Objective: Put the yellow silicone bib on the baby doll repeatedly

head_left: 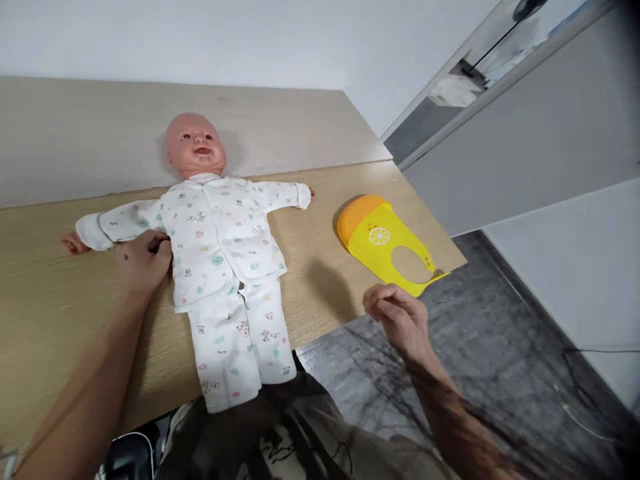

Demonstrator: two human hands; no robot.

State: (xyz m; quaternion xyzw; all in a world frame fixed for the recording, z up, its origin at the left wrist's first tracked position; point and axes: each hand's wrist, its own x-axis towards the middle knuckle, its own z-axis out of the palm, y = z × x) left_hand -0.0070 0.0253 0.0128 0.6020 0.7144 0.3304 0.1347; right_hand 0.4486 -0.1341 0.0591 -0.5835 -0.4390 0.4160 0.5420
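Note:
A baby doll (196,147) lies on its back on the wooden table, arms spread. It wears a white printed pajama top (220,233) and matching pajama pants (245,340), whose legs reach over the table's front edge. Below the doll's outstretched arm on the left side, my left hand (145,263) is closed with curled fingers against the side of the top; whether it pinches any cloth is hidden. My right hand (400,317) hovers past the front edge, fingers curled in with nothing visible in them. Just beyond it lies a yellow bib (365,247) with an orange pocket.
The wooden table (310,280) has a raised strip (285,127) along the wall at the back. Its right end drops to a grey floor (480,313). A grey panel (525,140) stands at the right, and a dark cable (575,373) runs along the floor.

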